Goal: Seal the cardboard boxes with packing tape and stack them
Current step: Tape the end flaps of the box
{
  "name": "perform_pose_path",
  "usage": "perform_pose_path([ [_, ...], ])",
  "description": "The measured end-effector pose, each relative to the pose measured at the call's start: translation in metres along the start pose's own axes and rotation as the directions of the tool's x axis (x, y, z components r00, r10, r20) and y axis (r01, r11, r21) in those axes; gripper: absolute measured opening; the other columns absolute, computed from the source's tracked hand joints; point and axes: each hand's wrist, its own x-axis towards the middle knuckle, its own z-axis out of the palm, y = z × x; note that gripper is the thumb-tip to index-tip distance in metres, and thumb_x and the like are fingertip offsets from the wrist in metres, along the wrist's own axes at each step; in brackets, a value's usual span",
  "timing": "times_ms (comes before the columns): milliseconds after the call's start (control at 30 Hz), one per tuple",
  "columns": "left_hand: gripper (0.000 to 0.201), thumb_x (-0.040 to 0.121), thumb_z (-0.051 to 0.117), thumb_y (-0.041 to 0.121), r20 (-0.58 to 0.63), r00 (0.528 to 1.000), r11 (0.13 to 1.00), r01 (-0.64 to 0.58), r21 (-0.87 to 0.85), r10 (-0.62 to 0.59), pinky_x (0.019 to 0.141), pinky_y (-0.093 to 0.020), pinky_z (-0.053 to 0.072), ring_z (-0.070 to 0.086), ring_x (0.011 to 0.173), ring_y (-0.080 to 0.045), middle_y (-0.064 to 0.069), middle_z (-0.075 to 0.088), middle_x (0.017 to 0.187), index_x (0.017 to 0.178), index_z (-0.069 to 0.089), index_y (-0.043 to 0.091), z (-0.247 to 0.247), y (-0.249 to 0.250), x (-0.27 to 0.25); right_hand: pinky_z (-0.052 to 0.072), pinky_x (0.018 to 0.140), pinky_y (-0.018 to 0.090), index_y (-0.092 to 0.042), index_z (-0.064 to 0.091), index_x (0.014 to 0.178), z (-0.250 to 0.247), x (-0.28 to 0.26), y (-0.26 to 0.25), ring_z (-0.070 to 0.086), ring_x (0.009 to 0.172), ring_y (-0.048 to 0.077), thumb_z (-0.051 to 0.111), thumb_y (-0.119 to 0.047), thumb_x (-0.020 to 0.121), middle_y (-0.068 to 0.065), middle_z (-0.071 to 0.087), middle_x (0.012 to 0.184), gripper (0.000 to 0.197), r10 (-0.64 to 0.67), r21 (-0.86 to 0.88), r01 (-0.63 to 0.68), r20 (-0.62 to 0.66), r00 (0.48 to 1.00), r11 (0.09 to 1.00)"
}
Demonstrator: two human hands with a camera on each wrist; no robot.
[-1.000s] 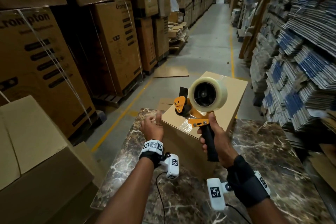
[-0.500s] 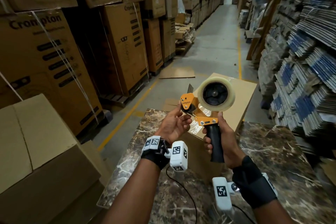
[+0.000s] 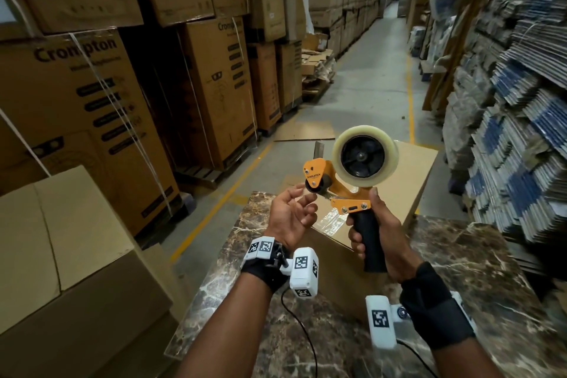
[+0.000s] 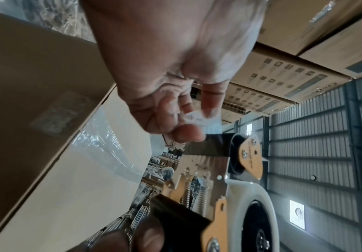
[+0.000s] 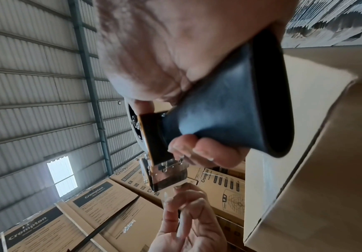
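My right hand (image 3: pixel 357 238) grips the black handle of an orange tape dispenser (image 3: pixel 343 190) and holds it upright above the box. Its clear tape roll (image 3: pixel 363 159) sits on top. My left hand (image 3: pixel 304 198), palm up, pinches the loose tape end (image 4: pixel 205 119) between thumb and fingers just under the dispenser's front roller. Below both hands a closed cardboard box (image 3: pixel 411 181) lies on the marble table (image 3: pixel 460 270), with clear tape (image 4: pixel 111 145) along its near top edge. From the right wrist I see the handle (image 5: pixel 229 110) and the left hand's fingertips (image 5: pixel 182 189) at the roller.
Plain cardboard boxes (image 3: pixel 61 255) stand stacked at my left beside the table. Tall printed cartons (image 3: pixel 214 86) line the left of the aisle and bundles of flat cardboard (image 3: pixel 521 132) fill the right. A flat sheet (image 3: pixel 306 132) lies on the floor beyond.
My left hand rose from the box's near corner to the dispenser's front and took hold of the tape end. The dispenser stayed raised in my right hand, lifting slightly.
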Motion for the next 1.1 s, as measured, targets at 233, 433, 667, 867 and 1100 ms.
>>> perform_pose_path([
  [233, 0.025, 0.086, 0.041, 0.030, -0.062, 0.995, 0.993, -0.075, 0.089, 0.081, 0.040, -0.020, 0.029, 0.048, 0.053, -0.019, -0.011, 0.059, 0.076, 0.084, 0.056, 0.010, -0.003, 0.006, 0.002, 0.036, 0.051, 0.028, -0.010, 0.063, 0.090, -0.002, 0.009, -0.001, 0.042, 0.051, 0.019, 0.037, -0.091, 0.085, 0.008, 0.049, 0.065, 0.086, -0.017, -0.027, 0.018, 0.037, 0.999, 0.999],
  [433, 0.019, 0.096, 0.065, 0.024, -0.107, 0.990, 0.936, -0.052, 0.349, 0.096, 0.047, -0.019, 0.045, 0.062, 0.059, -0.016, -0.009, 0.072, 0.083, 0.102, 0.068, 0.006, -0.008, 0.017, 0.001, 0.034, 0.053, 0.031, -0.010, 0.066, 0.087, -0.006, 0.014, -0.002, 0.040, 0.054, 0.020, 0.038, -0.089, 0.088, 0.009, 0.049, 0.068, 0.083, -0.054, -0.072, 0.058, 0.064, 0.997, 0.996],
  [667, 0.014, 0.095, 0.066, 0.008, -0.141, 0.985, 0.851, -0.013, 0.526, 0.102, 0.058, -0.022, 0.047, 0.061, 0.067, -0.011, -0.005, 0.074, 0.089, 0.109, 0.065, 0.008, -0.015, 0.033, 0.002, 0.034, 0.052, 0.032, -0.005, 0.062, 0.090, -0.012, 0.014, -0.002, 0.040, 0.054, 0.020, 0.041, -0.085, 0.085, 0.012, 0.047, 0.069, 0.083, -0.083, -0.121, 0.092, 0.075, 0.994, 0.988],
  [867, 0.030, 0.091, 0.063, -0.010, -0.176, 0.955, 0.817, -0.099, 0.569, 0.238, 0.047, -0.023, 0.049, 0.063, 0.057, -0.019, -0.019, 0.071, 0.089, 0.111, 0.052, 0.010, -0.009, 0.034, 0.006, 0.035, 0.051, 0.031, -0.002, 0.062, 0.094, -0.017, 0.010, 0.002, 0.042, 0.054, 0.020, 0.041, -0.080, 0.088, 0.013, 0.049, 0.069, 0.081, -0.121, -0.172, 0.135, 0.090, 0.989, 0.976],
  [1100, 0.040, 0.088, 0.061, -0.015, -0.059, 0.940, 0.627, -0.177, 0.759, 0.337, 0.053, -0.032, 0.046, 0.060, 0.053, -0.022, -0.005, 0.065, 0.062, 0.112, 0.050, 0.015, -0.007, 0.050, 0.020, 0.037, 0.050, 0.029, -0.001, 0.064, 0.096, -0.020, 0.007, 0.002, 0.044, 0.054, 0.019, 0.049, -0.081, 0.084, 0.011, 0.052, 0.069, 0.082, -0.134, -0.215, 0.148, 0.077, 0.988, 0.965],
])
